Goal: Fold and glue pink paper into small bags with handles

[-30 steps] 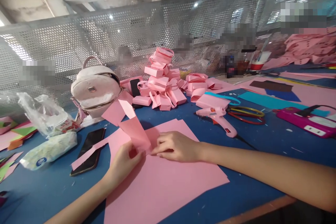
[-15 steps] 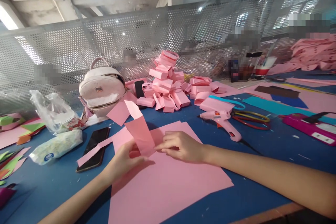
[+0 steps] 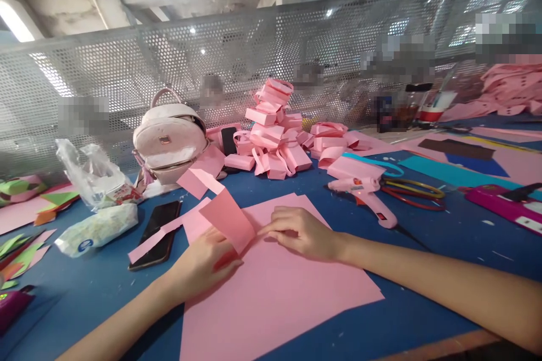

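Observation:
A folded piece of pink paper [image 3: 228,220] stands tilted over large flat pink sheets [image 3: 271,299], with a strip [image 3: 209,180] sticking up from its far end. My left hand [image 3: 207,259] is closed around its near left part, the fingers partly behind the paper and the thumb stretched along the front. At the lower right edge of the piece is my right hand [image 3: 298,231], its index fingertip against the paper and the other fingers curled. Whether the right thumb pinches the paper is hard to see. Another narrow pink strip [image 3: 146,245] extends left across a black phone [image 3: 156,234].
A pink glue gun [image 3: 366,194] lies right of my right hand, its cord trailing. Behind are a heap of small pink paper boxes [image 3: 275,135] and a pale backpack [image 3: 169,135]. Left lies a tissue pack [image 3: 99,228]. A magenta power strip [image 3: 508,206] is far right.
My left hand has turned further over the folded piece, which now leans more to the left with its face wider. The right hand stays at its edge. The whole view has shifted slightly.

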The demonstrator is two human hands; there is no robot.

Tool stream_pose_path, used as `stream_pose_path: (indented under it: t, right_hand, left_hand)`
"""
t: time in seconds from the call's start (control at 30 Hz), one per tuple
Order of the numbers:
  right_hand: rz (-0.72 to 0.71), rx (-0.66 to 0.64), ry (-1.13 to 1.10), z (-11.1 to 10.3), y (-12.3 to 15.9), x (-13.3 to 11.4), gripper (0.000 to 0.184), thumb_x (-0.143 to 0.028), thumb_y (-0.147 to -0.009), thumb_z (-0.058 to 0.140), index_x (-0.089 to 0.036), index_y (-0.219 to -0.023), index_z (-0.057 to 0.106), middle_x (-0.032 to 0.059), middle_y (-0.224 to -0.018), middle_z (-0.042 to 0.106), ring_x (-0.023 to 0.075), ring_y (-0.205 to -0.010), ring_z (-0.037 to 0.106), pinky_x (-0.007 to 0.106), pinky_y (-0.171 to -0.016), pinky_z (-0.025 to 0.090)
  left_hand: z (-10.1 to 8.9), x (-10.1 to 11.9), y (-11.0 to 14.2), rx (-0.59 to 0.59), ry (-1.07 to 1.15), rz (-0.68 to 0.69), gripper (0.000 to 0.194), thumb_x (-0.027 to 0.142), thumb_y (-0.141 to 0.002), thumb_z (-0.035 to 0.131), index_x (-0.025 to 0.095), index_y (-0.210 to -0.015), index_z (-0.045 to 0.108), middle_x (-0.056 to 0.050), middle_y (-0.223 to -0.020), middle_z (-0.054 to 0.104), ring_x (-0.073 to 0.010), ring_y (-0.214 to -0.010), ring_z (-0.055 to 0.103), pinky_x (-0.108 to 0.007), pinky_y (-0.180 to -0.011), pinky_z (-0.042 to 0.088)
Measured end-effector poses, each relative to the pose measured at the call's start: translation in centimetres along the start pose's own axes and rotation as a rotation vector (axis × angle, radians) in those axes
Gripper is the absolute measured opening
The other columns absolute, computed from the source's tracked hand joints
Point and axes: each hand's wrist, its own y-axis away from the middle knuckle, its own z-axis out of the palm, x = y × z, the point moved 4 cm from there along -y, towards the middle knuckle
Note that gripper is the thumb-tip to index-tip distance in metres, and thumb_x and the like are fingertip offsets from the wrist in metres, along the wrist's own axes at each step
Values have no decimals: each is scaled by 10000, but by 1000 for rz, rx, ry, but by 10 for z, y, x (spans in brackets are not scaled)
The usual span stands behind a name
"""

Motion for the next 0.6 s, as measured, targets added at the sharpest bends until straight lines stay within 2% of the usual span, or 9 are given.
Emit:
stream_pose_path:
  t: [0.2,0.33,0.47,0.53,0.6]
  right_hand:
    - [36,2,26,-2,0,0,347,-356,-1016,469,-171,-1044,762,66,-758,637,177,-729,570,294,-679,440]
    - [96,43,8,-5,1,2,352,-370,-1007,477,-164,-1008,763,61,-747,631,181,-732,577,293,-673,452]
    - [244,114,-158,-8,1,10,364,-416,-1010,464,-177,-1086,728,77,-912,676,162,-737,614,287,-700,501]
    - [289,143,-217,-9,1,13,376,-437,-1015,450,-188,-1142,702,80,-990,681,158,-753,628,289,-716,510]
    - [312,170,-246,-9,1,16,386,-457,-1013,452,-194,-1184,676,76,-985,679,177,-813,637,293,-724,513]
  left_hand:
    - [-5,11,-1,-71,-83,115,229,229,-971,448,196,-952,674,-94,-963,686,-251,-890,600,-343,-780,442]
    - [-3,23,-1,-83,-101,168,169,191,-954,462,197,-931,629,-69,-971,675,-232,-908,577,-337,-828,434]
    - [3,39,3,-134,-85,204,100,236,-952,508,197,-912,591,-57,-927,655,-220,-870,565,-322,-820,448]
    - [6,46,5,-178,-45,236,117,274,-961,513,187,-996,584,-73,-972,650,-225,-889,572,-336,-897,447]
    - [7,52,5,-200,1,265,216,314,-969,514,176,-1128,559,-91,-1041,649,-236,-932,588,-368,-1009,408]
